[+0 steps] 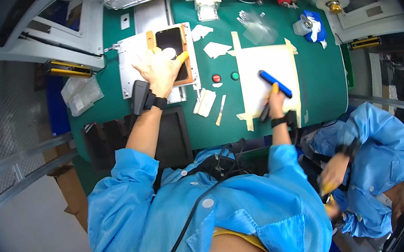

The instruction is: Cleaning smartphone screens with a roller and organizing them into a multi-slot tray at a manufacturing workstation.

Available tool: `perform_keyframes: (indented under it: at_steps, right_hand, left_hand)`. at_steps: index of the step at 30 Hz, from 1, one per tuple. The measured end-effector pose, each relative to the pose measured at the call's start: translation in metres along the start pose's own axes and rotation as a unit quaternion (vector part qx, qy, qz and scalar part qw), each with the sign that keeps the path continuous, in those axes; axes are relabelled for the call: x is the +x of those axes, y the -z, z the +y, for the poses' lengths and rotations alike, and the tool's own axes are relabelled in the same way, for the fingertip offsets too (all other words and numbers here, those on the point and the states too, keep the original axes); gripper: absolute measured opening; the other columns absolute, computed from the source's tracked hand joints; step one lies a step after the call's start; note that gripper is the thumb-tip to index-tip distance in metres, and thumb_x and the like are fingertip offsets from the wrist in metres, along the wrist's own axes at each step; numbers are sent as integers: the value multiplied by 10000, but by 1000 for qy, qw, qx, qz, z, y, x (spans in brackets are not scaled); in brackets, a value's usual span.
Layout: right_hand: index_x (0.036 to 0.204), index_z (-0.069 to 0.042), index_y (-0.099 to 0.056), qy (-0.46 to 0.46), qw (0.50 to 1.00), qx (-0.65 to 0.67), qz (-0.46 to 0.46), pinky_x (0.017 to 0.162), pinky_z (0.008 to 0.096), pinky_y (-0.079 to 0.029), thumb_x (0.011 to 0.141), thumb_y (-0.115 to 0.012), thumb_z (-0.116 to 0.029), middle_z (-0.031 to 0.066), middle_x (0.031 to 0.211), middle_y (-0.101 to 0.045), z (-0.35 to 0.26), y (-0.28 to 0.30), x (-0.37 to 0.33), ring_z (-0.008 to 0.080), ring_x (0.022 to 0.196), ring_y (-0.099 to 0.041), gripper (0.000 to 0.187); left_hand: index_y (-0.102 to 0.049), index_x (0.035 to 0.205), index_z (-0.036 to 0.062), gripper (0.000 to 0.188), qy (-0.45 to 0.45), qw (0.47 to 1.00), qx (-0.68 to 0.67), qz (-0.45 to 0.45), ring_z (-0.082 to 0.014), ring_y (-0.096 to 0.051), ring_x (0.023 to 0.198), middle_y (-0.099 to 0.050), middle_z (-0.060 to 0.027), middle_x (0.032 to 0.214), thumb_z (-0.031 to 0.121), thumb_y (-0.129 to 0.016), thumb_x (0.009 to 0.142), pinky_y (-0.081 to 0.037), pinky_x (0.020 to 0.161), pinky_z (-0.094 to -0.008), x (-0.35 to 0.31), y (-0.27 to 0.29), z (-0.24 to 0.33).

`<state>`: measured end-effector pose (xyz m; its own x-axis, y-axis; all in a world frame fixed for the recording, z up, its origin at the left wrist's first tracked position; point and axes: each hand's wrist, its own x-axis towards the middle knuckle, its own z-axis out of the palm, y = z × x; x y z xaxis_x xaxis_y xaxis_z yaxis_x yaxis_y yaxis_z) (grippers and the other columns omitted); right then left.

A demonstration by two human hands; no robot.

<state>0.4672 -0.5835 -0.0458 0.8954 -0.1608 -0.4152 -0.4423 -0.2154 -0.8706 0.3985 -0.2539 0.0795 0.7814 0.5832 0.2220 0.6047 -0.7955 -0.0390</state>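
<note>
Upper centre: left hand (160,71), spread over black panel (169,38). Right of centre: right hand (276,104), gripping blue roller (276,84) by handle.

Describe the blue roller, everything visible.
The blue roller is a smooth, slightly glossy cylinder, rubber or plastic by its look, with a dark handle partly hidden by the right hand that grips it. The cylinder slants from upper left to lower right over the white sheet, right of the green button. A yellow-covered fingertip sits at its near side. Whether it presses on the sheet can't be told.
</note>
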Motion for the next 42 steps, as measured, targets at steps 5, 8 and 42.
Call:
perform_keyframes:
  at_steps: [5,8,42]
  right_hand:
    - [794,12,-455,-86,996,-31,-22,318,266,-340,870,-467,-361,48,517,-458,26,-9,-98,133,363,-452,381]
    - [760,12,-473,46,998,-52,6,320,281,-336,871,-473,-328,47,486,-446,16,-8,-28,142,349,-442,358]
    - [1028,-23,-451,79,914,-196,-347,332,274,-355,898,-398,-267,50,510,-464,-141,-160,-175,138,316,-434,281]
  left_hand:
    - [-639,759,25,701,16,999,31,39,-304,-483,881,-559,-181,871,694,-541,575,-310,757,-471,-1,-14,-9]
    - [-646,745,36,672,9,1000,14,-14,-306,-482,932,-574,-190,883,681,-559,578,-317,795,-491,5,-3,-5]
    - [-585,694,89,164,98,951,-278,-93,-216,-467,821,-518,-49,761,210,-687,650,-277,699,-372,-214,-18,-158]
